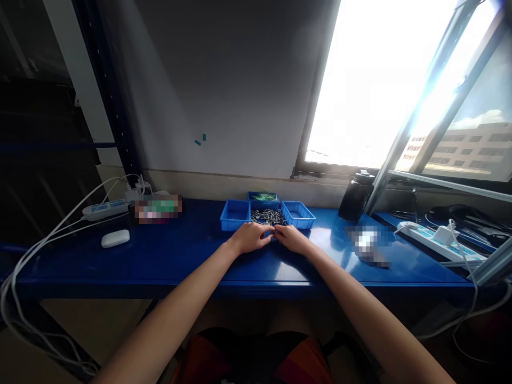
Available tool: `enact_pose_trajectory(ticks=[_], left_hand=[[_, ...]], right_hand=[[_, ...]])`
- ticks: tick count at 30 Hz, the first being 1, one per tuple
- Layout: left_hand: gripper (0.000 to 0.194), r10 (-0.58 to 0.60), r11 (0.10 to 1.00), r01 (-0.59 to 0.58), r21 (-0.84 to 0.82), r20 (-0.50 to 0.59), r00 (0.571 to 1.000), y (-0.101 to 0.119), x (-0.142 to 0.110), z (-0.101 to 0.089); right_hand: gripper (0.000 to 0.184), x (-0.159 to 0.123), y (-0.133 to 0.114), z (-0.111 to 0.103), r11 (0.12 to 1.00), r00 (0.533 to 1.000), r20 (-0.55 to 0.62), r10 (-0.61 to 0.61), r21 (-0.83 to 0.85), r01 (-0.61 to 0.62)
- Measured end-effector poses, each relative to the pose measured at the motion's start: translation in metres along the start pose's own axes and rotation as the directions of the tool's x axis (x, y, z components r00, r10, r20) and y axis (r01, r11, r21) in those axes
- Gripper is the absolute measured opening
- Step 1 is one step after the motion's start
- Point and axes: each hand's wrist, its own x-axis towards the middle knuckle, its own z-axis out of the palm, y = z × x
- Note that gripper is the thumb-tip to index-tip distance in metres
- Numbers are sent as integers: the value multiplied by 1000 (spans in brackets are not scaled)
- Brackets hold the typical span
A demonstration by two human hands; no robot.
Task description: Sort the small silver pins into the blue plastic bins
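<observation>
Blue, glossy surface (pixel 200 261), and the action is midway along it! Dark, thin pieces (pixel 272 216) lie heaped nearer the back edge than the front, between the left bin (pixel 234 225) and the right bin (pixel 302 222). Just in front, left hand (pixel 250 237) and right hand (pixel 291 238) meet fingertip to fingertip, fingers curled, thumbs close to forefingers; whether either grips anything, I can't tell. Good technique, I'd judge: light pinch, one piece at a time, wrists low, tips close over the heap so drops land there.
</observation>
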Motion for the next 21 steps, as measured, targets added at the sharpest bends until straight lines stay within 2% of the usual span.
enact_pose_trajectory(ticks=[8,14,21], left_hand=[[28,-14,1000,13,13,4,1000,0,1,1],[28,-119,990,118,81,9,993,-2,3,2],[27,-182,979,172,105,95,979,-7,3,8]], right_hand=[[17,0,0,0,999,1000,13,23,-25,-23],[22,-1,-1,-3,999,999,-5,33,-38,-33],[24,-1,-6,-6,999,998,-55,4,-49,-6]])
